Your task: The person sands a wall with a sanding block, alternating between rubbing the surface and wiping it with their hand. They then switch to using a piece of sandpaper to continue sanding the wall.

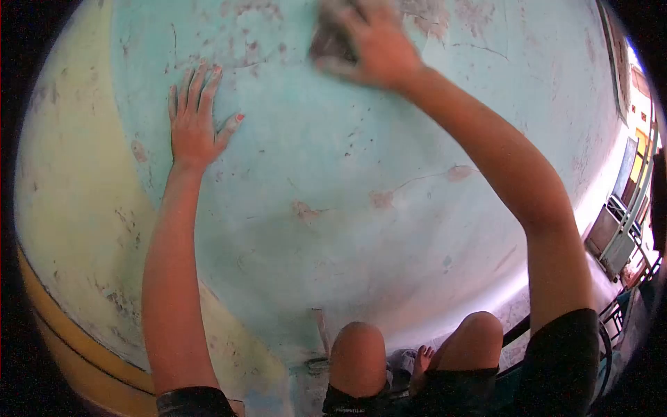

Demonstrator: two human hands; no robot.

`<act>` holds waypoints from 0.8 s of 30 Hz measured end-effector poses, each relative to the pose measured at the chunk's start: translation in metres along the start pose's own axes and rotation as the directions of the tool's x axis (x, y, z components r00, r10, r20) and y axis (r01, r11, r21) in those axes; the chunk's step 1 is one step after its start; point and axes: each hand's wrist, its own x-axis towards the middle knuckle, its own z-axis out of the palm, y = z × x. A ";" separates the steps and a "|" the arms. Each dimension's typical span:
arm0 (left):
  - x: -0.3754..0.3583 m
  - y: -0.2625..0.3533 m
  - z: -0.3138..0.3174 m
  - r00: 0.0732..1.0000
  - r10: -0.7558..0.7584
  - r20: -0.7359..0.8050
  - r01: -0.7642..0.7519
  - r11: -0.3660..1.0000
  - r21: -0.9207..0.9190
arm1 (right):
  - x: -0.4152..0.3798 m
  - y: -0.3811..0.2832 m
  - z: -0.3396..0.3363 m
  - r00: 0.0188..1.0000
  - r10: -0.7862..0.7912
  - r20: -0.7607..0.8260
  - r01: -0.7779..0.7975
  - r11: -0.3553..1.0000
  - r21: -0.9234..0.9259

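Right hand [385, 48], blurred, grips dark pad [332, 40] against wall [313, 139], 12 o'clock; left hand [193, 128] grip open, fingers spread on wall, 10 o'clock. Shorts [451, 382] lettering [349, 410], 6 o'clock, unreadable.

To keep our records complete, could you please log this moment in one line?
left hand: spread on wall | right hand: motion-blurred, at dark patch or pad | wall: cracked, blotched
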 end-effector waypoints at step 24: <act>-0.001 0.001 -0.001 0.999 -0.022 0.024 0.021 0.999 0.023 | -0.040 -0.083 0.019 0.943 -0.195 0.269 0.224 0.971 -0.083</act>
